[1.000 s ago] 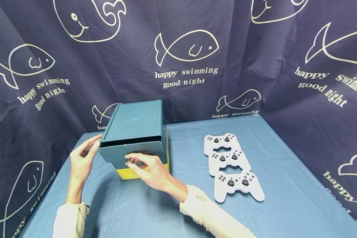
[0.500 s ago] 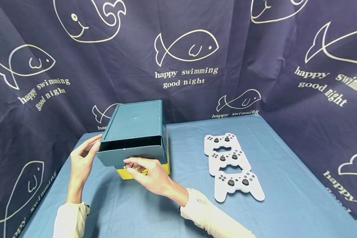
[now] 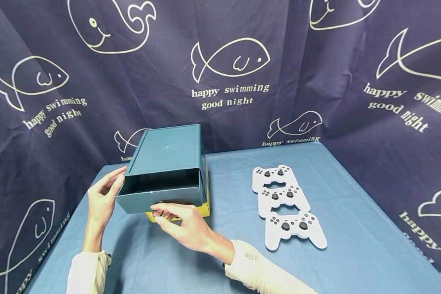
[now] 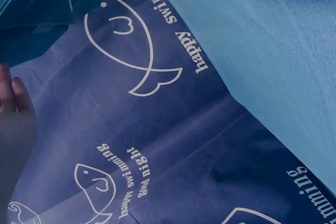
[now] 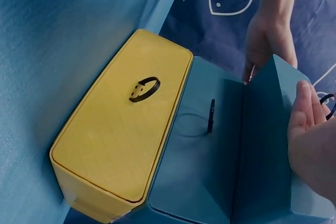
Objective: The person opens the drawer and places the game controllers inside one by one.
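A teal drawer cabinet (image 3: 165,147) stands on the table at left. Its top drawer (image 3: 137,201) is pulled partway out, and the part of its inside that shows is dark. My right hand (image 3: 191,226) pinches the black loop handle (image 5: 329,104) on that drawer's front between thumb and fingers. At the cabinet's left front corner, my left hand (image 3: 101,200) rests its fingertips and thumb against the side. Below, the right wrist view shows a closed teal drawer (image 5: 194,177) and a closed yellow drawer (image 5: 118,135), each with a black loop handle.
Three white game controllers (image 3: 295,230) lie in an overlapping row on the blue tablecloth (image 3: 360,212), right of the cabinet. A dark blue curtain (image 3: 231,118) printed with fish and words surrounds the back and sides of the table.
The top drawer has slid out toward me, widening the gap from a narrow slit. My right hand has come nearer with the handle; my left hand has stayed at the cabinet's corner.
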`<state>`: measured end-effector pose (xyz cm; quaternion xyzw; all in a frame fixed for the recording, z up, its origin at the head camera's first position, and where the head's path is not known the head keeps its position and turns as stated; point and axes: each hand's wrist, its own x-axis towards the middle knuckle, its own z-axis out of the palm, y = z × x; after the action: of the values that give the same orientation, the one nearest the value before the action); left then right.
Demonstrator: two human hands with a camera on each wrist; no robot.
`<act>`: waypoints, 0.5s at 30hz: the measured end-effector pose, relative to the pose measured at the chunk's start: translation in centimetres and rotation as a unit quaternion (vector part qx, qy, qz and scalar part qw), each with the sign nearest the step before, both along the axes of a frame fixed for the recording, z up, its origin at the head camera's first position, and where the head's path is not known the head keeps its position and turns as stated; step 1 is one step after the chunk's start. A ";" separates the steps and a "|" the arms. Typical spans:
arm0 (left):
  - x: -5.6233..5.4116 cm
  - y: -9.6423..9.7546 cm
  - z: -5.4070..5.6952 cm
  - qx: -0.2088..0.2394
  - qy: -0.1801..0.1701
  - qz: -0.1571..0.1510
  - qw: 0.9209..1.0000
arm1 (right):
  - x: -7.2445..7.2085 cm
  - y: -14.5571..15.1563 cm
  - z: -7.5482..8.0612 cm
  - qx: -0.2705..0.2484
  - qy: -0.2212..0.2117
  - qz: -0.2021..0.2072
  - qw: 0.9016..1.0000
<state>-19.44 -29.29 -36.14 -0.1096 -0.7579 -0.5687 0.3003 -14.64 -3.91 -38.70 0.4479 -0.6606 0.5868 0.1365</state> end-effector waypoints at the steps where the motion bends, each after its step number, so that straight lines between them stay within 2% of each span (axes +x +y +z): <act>1: 0.0 0.0 0.0 -0.001 0.000 0.001 1.000 | 0.1 0.0 0.0 0.002 0.007 -0.001 1.000; 6: 0.0 -0.1 -0.1 -0.006 0.003 0.003 1.000 | 0.7 0.0 -0.1 0.012 0.042 -0.012 0.999; 15: 0.1 0.0 -0.1 0.007 -0.005 0.002 1.000 | 1.7 0.2 -0.2 0.017 0.051 -0.020 0.998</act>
<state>-19.32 -29.29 -36.22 -0.1029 -0.7557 -0.5738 0.2985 -12.91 -3.74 -38.85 0.4659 -0.6718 0.5489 0.1742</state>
